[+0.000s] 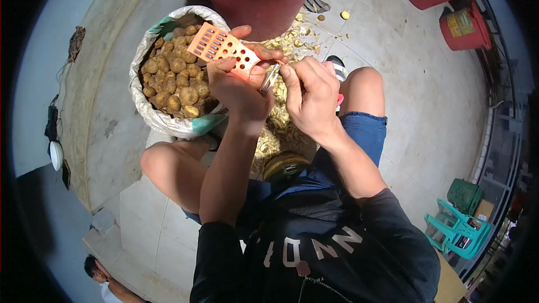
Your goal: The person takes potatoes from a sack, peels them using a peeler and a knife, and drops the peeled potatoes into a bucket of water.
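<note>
My left hand [238,87] is wrapped round an orange plastic grater-peeler [223,46] with rows of metal slots and round holes. At its lower right end sits a shiny metal blade [270,78]. The closed fingers of my right hand [313,92] pinch at this blade end. Bits of pink show beside the right hand, and I cannot tell whether it holds them. Left of my hands, a white woven sack [147,108] with a rolled rim is filled with unpeeled potatoes [178,64].
A large red tub [255,0] stands right beyond the sack. Pale peelings [281,129] cover the floor between my legs. Two red buckets [465,28] are at the far right, with a turquoise plastic chair [463,230] lower down. Another person [106,280] is at lower left.
</note>
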`<act>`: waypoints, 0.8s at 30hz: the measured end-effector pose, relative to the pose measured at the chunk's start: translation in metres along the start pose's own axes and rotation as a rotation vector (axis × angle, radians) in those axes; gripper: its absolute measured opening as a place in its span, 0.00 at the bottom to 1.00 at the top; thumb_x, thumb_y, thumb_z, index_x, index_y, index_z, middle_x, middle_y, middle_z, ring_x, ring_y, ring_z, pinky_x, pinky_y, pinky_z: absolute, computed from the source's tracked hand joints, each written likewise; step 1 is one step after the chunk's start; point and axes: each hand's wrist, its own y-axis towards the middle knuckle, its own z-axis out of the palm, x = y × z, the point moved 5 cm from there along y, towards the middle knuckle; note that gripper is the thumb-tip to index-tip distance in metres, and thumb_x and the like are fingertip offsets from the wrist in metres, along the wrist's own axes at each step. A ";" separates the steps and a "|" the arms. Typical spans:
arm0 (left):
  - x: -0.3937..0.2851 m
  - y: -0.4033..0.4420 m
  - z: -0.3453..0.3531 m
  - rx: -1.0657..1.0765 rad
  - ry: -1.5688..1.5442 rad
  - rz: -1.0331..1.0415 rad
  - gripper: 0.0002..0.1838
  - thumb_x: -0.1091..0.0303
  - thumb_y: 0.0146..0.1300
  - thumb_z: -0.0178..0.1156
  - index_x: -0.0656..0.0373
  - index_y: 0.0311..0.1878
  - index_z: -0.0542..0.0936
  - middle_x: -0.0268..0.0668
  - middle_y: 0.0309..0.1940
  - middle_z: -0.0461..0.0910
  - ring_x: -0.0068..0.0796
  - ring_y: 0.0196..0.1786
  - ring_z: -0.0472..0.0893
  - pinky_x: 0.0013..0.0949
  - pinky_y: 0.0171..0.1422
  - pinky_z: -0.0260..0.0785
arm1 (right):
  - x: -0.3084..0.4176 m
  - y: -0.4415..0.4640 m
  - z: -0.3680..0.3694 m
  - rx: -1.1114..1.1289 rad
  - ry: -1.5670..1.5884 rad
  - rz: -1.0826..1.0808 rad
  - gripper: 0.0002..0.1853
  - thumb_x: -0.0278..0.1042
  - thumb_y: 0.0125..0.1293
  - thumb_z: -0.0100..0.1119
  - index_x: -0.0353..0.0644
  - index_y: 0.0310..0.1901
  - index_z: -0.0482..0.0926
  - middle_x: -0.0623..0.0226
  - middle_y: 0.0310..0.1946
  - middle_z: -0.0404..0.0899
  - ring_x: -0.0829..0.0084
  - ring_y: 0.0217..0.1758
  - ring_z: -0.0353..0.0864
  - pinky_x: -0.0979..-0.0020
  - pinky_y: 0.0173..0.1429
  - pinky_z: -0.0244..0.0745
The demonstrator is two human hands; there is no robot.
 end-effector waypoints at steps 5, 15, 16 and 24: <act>-0.001 0.000 0.003 -0.013 -0.011 0.021 0.30 0.57 0.52 0.46 0.70 0.54 0.69 0.46 0.24 0.77 0.43 0.30 0.79 0.44 0.42 0.74 | -0.006 0.003 -0.002 0.005 -0.057 0.033 0.09 0.31 0.60 0.63 0.41 0.24 0.76 0.62 0.19 0.71 0.60 0.23 0.70 0.63 0.33 0.57; -0.001 0.001 0.000 0.000 -0.007 0.019 0.30 0.56 0.52 0.47 0.68 0.55 0.69 0.45 0.24 0.77 0.43 0.30 0.80 0.44 0.42 0.74 | -0.003 0.000 0.000 0.027 -0.015 0.022 0.07 0.29 0.59 0.63 0.41 0.25 0.77 0.63 0.21 0.72 0.61 0.24 0.72 0.63 0.34 0.58; -0.001 0.001 0.000 0.003 -0.010 0.021 0.30 0.56 0.52 0.47 0.68 0.55 0.69 0.45 0.24 0.77 0.43 0.30 0.80 0.44 0.42 0.74 | 0.002 -0.002 -0.001 0.025 0.012 -0.003 0.07 0.28 0.59 0.62 0.41 0.25 0.77 0.62 0.20 0.72 0.61 0.24 0.72 0.63 0.34 0.58; -0.002 0.001 -0.005 -0.014 -0.055 -0.036 0.29 0.57 0.52 0.48 0.67 0.54 0.68 0.46 0.25 0.77 0.45 0.32 0.80 0.46 0.44 0.75 | 0.012 -0.007 0.004 0.072 0.076 -0.046 0.06 0.26 0.62 0.59 0.38 0.27 0.78 0.61 0.21 0.72 0.60 0.25 0.72 0.65 0.36 0.62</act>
